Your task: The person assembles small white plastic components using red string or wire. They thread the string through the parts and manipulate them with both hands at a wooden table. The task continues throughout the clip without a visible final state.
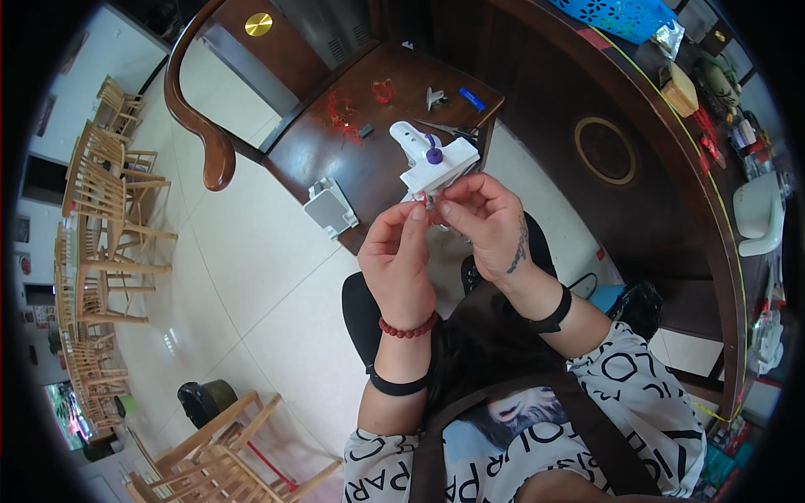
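My left hand point(402, 264) pinches a thin red cord point(424, 197) between thumb and forefinger. Close beside it, my right hand point(487, 232) has its thumb and forefinger at the same bit of cord, the fingertips of both hands nearly meeting. Just beyond them stands a white plastic stand or clamp point(440, 165) with a purple knob point(434, 155); its lower part is hidden by my fingers. It is at the near right edge of a dark wooden seat or low table point(302, 148). Scissors point(449, 129) lie behind the white device.
On the dark wood are red cord tangles point(343, 116), a bulldog clip point(435, 98), a blue tube-shaped item point(472, 99) and a grey-white folding stand point(331, 207). A curved wooden armrest point(217, 157) rises at left. A dark wooden counter point(541, 100) runs along the right.
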Motion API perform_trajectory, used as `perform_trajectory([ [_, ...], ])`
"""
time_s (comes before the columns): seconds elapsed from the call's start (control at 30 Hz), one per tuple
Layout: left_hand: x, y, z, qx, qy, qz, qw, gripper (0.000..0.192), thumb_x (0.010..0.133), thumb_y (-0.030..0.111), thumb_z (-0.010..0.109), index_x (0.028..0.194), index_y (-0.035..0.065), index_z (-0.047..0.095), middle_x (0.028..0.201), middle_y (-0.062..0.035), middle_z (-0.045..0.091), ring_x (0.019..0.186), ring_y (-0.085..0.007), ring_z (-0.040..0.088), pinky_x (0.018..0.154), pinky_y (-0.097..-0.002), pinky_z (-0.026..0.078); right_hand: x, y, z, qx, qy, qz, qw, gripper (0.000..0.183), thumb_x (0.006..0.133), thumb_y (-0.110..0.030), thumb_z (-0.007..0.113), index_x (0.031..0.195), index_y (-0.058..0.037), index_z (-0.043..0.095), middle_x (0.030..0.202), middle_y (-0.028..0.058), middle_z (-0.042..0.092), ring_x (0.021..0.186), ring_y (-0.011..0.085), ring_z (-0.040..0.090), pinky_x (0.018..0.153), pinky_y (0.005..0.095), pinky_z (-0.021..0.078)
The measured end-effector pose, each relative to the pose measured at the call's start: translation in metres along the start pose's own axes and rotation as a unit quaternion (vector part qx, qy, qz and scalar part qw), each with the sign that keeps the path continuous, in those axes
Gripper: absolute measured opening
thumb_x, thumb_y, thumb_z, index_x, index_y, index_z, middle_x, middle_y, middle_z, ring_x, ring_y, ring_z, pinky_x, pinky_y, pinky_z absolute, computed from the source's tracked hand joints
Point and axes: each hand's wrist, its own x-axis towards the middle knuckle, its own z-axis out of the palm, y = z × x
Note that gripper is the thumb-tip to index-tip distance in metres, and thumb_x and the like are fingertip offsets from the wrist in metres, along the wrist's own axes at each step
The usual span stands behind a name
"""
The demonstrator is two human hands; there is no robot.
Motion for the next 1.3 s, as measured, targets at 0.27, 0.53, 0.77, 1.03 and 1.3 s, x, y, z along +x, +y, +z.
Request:
perform_trajectory([
  [0.27,-0.001,0.002,-0.003,-0.004,-0.005,-0.010,1.000,0.015,0.092,0.013,0.068,0.101,0.0008,0.068,0.084,-0.0007,0.069,0.060,0.0002,0.045,0.052,-0.0162,0.029,-0.010,0.002,-0.004,-0.121,-0.027,-0.021,0.992,0.014,0.087,0.006,0.065,0.101,0.0050,0.064,0.101,0.0114,0.069,0.094,0.0174,0.068,0.086,0.0278,0.0544],
  [0.53,-0.003,0.006,-0.001,-0.005,-0.004,-0.023,1.000,0.015,0.092,0.013,0.068,0.101,0.0005,0.068,0.083,-0.0011,0.068,0.060,0.0003,0.045,0.052,-0.0159,0.029,0.000,0.005,0.000,-0.054,-0.016,0.004,0.998,0.013,0.087,0.003,0.067,0.100,0.0027,0.064,0.097,0.0109,0.070,0.090,0.0158,0.067,0.084,0.0283,0.0542],
  [0.77,-0.003,0.003,-0.002,-0.008,-0.005,-0.021,1.000,0.013,0.092,0.012,0.068,0.100,0.0012,0.067,0.083,-0.0006,0.068,0.059,0.0007,0.044,0.051,-0.0157,0.029,0.002,0.013,-0.001,0.136,-0.013,0.070,0.988,0.012,0.088,0.001,0.065,0.099,-0.0029,0.062,0.098,0.0092,0.069,0.093,0.0170,0.065,0.087,0.0320,0.0505],
  [1.03,-0.002,0.006,0.000,-0.010,0.007,-0.026,1.000,0.012,0.094,0.008,0.063,0.102,-0.0014,0.063,0.084,-0.0064,0.065,0.055,-0.0016,0.041,0.048,-0.0169,0.028,0.009,0.005,-0.002,0.133,-0.056,0.079,0.986,0.033,0.086,0.003,0.064,0.116,-0.0047,0.052,0.107,0.0110,0.067,0.101,0.0171,0.063,0.090,0.0307,0.0491],
  [1.3,-0.001,0.005,0.000,-0.001,-0.004,0.017,1.000,0.014,0.093,0.008,0.066,0.104,0.0014,0.062,0.088,-0.0024,0.066,0.065,-0.0012,0.050,0.052,-0.0156,0.030,0.010,-0.006,0.007,0.100,-0.054,0.093,0.989,0.037,0.085,0.004,0.065,0.117,-0.0044,0.049,0.111,0.0132,0.067,0.107,0.0192,0.062,0.093,0.0334,0.0483],
])
